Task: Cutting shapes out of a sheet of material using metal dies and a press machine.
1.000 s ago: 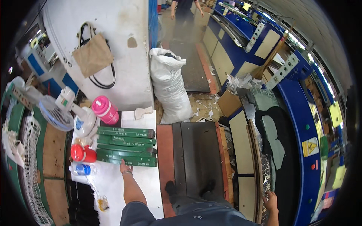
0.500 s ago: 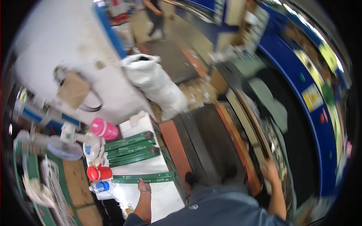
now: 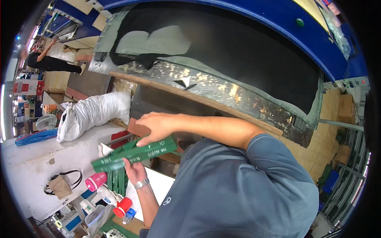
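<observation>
At least one white-lettered green bar (image 3: pixel 147 152) was gripped by left hand (image 3: pixel 136 172) fingers, with right hand (image 3: pixel 158 124) held spread at its edge.

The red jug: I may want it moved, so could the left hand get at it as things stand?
Probably not straight away: the left hand has its fingers on the green bar. Otherwise the way looks free, with nothing seen standing between that hand and the red jug.
</observation>
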The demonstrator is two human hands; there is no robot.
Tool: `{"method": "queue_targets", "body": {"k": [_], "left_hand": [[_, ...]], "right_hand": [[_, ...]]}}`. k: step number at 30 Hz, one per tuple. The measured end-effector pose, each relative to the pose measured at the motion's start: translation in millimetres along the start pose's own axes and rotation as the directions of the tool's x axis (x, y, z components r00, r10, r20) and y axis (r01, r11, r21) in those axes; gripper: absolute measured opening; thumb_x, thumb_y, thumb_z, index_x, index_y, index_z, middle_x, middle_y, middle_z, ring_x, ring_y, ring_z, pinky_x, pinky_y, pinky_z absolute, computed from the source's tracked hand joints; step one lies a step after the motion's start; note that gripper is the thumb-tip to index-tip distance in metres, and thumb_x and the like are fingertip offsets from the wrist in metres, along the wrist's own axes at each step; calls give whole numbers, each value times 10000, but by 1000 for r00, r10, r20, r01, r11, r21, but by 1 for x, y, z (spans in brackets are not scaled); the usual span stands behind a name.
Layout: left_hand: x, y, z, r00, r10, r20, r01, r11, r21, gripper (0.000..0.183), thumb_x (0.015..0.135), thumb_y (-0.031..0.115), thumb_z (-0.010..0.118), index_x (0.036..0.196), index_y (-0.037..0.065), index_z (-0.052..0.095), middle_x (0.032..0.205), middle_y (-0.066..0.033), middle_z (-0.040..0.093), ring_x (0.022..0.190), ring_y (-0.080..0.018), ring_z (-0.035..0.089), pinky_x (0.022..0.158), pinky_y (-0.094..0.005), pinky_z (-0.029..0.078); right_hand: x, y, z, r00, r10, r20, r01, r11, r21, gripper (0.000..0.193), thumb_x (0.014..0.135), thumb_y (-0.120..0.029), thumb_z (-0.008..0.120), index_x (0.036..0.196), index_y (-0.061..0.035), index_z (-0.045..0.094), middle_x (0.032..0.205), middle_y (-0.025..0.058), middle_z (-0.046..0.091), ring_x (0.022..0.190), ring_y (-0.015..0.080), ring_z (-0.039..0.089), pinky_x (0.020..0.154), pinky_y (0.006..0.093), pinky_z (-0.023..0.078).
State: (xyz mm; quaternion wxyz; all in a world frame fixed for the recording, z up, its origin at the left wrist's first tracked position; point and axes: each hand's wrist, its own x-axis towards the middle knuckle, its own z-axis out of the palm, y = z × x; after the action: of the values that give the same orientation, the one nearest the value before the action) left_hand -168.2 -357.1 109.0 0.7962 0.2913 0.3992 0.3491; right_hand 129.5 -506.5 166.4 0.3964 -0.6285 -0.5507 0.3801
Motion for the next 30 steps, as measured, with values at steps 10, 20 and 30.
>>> {"method": "queue_targets", "body": {"k": [10, 20, 30], "left_hand": [[-43, -141, 275, 870, -302, 390, 261, 953, 155, 344, 1116, 201, 578, 1421, 44, 554, 1443, -116, 638, 1320, -245, 605, 1181, -450, 464], [-3, -177, 329, 830, -444, 339, 342, 884, 319, 333, 1119, 213, 570, 1376, 7, 522, 1454, -210, 622, 1366, -364, 605, 1211, -510, 463], [67, -146, 363, 801, -437, 410, 341, 895, 288, 315, 1120, 185, 565, 1355, -19, 518, 1417, -222, 643, 1358, -382, 613, 1217, -511, 469]], "right_hand": [[-216, 61, -135, 924, 315, -217, -272, 940, 206, 819, 836, -551, 820, 1429, -25, 616, 1379, 227, 659, 1309, 382, 614, 1126, 454, 468], [-381, 107, -194, 599, 169, -783, -652, 671, -353, 865, 714, -300, 915, 1496, -126, 589, 1537, 166, 513, 1401, 376, 478, 1192, 498, 331], [-386, 164, -183, 611, 219, -761, -699, 600, -389, 861, 723, -273, 912, 1500, -116, 576, 1543, 145, 512, 1415, 374, 477, 1214, 506, 331]]}}
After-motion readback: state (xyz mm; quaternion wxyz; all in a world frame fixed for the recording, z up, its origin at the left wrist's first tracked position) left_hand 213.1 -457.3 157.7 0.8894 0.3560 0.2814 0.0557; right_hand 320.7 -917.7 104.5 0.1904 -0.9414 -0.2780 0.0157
